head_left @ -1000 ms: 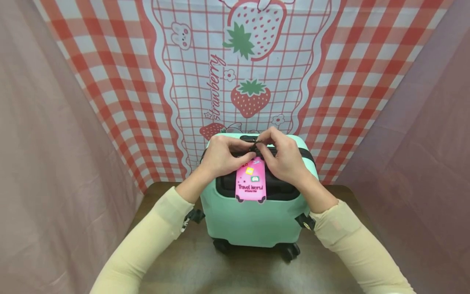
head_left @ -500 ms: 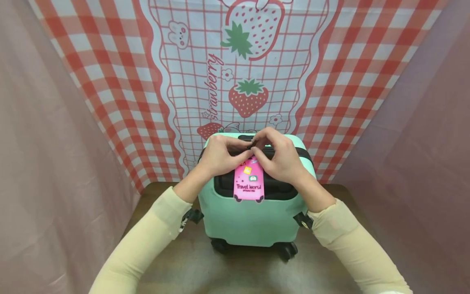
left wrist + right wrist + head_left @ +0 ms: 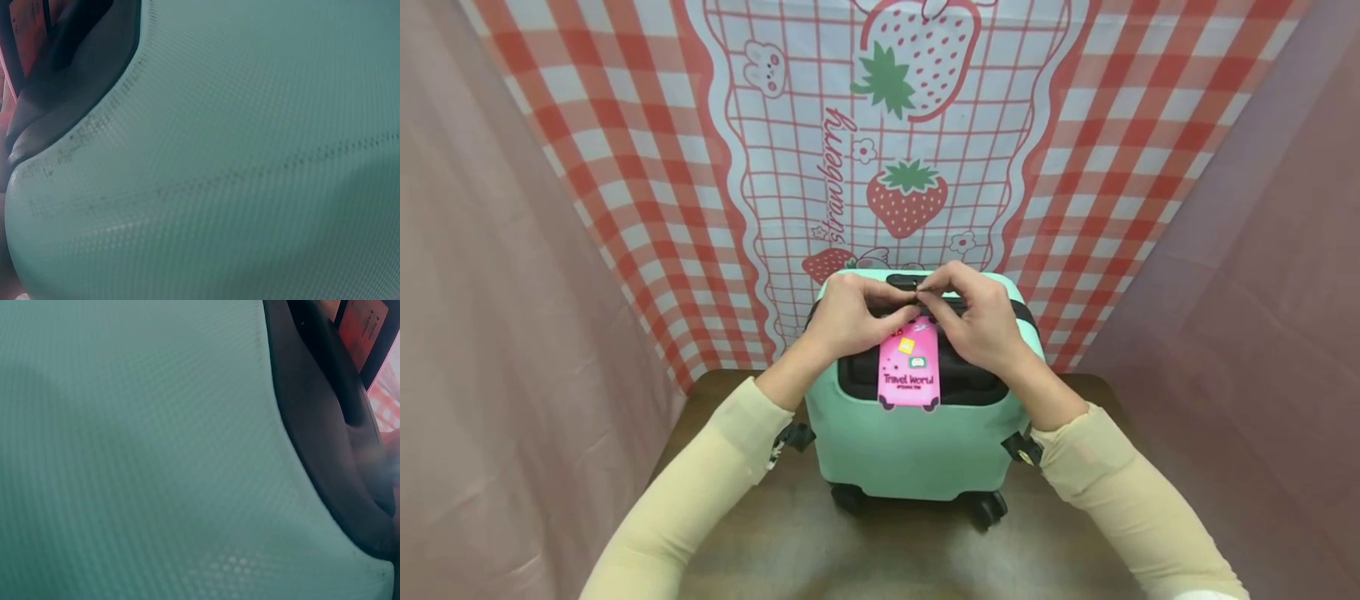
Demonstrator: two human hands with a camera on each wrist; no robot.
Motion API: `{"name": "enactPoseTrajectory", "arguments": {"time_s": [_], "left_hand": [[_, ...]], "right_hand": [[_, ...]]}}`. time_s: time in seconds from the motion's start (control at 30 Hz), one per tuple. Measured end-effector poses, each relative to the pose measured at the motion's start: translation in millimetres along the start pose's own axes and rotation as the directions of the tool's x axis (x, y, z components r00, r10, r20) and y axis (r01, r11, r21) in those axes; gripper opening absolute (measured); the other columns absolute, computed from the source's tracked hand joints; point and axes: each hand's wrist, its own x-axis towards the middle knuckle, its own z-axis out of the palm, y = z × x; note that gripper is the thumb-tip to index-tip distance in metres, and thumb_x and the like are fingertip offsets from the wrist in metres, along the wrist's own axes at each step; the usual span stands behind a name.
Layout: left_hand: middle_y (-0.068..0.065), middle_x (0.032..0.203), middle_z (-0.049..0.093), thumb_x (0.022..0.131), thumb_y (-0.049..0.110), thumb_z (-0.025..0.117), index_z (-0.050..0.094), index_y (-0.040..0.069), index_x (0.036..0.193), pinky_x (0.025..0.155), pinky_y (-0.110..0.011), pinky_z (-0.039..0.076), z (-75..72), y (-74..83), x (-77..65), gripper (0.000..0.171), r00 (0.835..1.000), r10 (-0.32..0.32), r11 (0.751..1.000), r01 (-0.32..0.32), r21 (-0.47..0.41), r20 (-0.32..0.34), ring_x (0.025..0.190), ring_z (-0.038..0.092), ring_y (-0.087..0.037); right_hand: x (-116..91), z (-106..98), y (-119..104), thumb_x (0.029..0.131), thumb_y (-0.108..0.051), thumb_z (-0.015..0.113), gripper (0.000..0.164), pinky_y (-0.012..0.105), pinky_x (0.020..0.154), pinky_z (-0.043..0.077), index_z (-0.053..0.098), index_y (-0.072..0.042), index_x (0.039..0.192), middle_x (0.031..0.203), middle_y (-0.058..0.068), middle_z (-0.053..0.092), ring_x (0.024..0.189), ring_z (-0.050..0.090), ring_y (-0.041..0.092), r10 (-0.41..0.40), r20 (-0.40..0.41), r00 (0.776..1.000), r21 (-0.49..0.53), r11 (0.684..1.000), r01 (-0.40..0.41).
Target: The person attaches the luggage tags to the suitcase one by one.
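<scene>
A mint-green suitcase point(image 3: 917, 454) stands upright on the table, its ribbed shell point(image 3: 219, 156) filling most of the left wrist view. In front of its black recess hangs a pink luggage tag point(image 3: 908, 371) printed "Travel World". My left hand point(image 3: 852, 317) is at the tag's top, thumb and fingers pinching its dark strap. From the right, the fingertips of my right hand point(image 3: 981, 321) meet it and pinch the same strap, which they mostly hide. In the right wrist view, the tag's dark-edged reverse side point(image 3: 369, 331) shows in the upper corner beside the black recess point(image 3: 312, 412).
The suitcase rests on black wheels point(image 3: 988, 508) on a brown wooden table point(image 3: 850, 554). Behind it hangs a red-and-white checked strawberry cloth point(image 3: 910, 200). Pinkish curtains point(image 3: 512, 333) close in both sides. A black handle point(image 3: 901, 282) lies on the suitcase top.
My right fingertips bunch in against the left ones, then draw slightly apart from them again. The tag and suitcase stay in place; the view has shifted slightly.
</scene>
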Motion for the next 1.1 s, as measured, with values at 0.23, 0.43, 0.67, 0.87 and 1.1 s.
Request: {"name": "enactPoseTrajectory", "arguments": {"time_s": [0.23, 0.43, 0.67, 0.87, 1.1], "left_hand": [[-0.006, 0.104, 0.084, 0.091, 0.03, 0.083, 0.083, 0.008, 0.117, 0.087, -0.032, 0.066, -1.5, -1.9, 1.6, 0.034, 0.993, -0.087, 0.996, 0.087, -0.005, 0.079, 0.096, 0.082, -0.016], [-0.006, 0.103, 0.084, 0.09, 0.028, 0.084, 0.082, 0.007, 0.113, 0.088, -0.034, 0.065, -3.5, 0.1, 2.2, 0.031, 0.987, -0.123, 0.991, 0.129, -0.045, 0.104, 0.096, 0.081, -0.017], [-0.006, 0.103, 0.084, 0.09, 0.029, 0.084, 0.082, 0.007, 0.114, 0.088, -0.035, 0.066, -4.2, 2.3, 1.4, 0.032, 0.984, -0.14, 0.988, 0.146, -0.05, 0.109, 0.096, 0.081, -0.017], [-0.006, 0.102, 0.084, 0.09, 0.026, 0.084, 0.083, 0.007, 0.112, 0.087, -0.034, 0.066, -4.9, 1.0, 1.2, 0.029, 0.99, -0.106, 0.992, 0.112, -0.057, 0.097, 0.094, 0.081, -0.018], [-0.006, 0.102, 0.083, 0.091, 0.025, 0.083, 0.082, 0.007, 0.113, 0.088, -0.033, 0.065, -3.3, 0.9, 1.3, 0.029, 0.992, -0.087, 0.993, 0.094, -0.07, 0.095, 0.094, 0.08, -0.018]], "right_hand": [[2.9, 1.6, 0.2, 0.096, -0.001, 0.076, 0.033, 0.031, 0.08, 0.062, 0.051, -0.001, 0.117, 0.09, 0.012, 0.073, 0.085, 0.075, 0.024, 0.088, 0.007, 0.996, 0.055, 0.995, -0.088], [3.5, 2.7, 1.4, 0.095, -0.008, 0.079, 0.027, 0.038, 0.078, 0.064, 0.066, -0.002, 0.118, 0.096, 0.012, 0.074, 0.082, 0.075, 0.023, 0.133, -0.009, 0.991, -0.026, 0.991, -0.134], [3.6, 4.8, 2.5, 0.092, -0.002, 0.081, 0.039, 0.044, 0.087, 0.066, 0.062, 0.003, 0.125, 0.121, 0.02, 0.065, 0.091, 0.074, 0.027, 0.015, -0.048, 0.999, -0.062, 0.998, -0.018], [3.8, 6.6, 0.5, 0.092, -0.004, 0.081, 0.036, 0.044, 0.091, 0.064, 0.072, -0.001, 0.127, 0.139, 0.019, 0.065, 0.108, 0.072, 0.03, -0.065, -0.022, 0.998, -0.133, 0.989, 0.062], [1.6, 6.8, 0.8, 0.091, -0.009, 0.083, 0.031, 0.048, 0.097, 0.062, 0.076, -0.003, 0.12, 0.121, 0.013, 0.078, 0.112, 0.072, 0.03, -0.034, 0.036, 0.999, -0.146, 0.989, 0.039]]}}
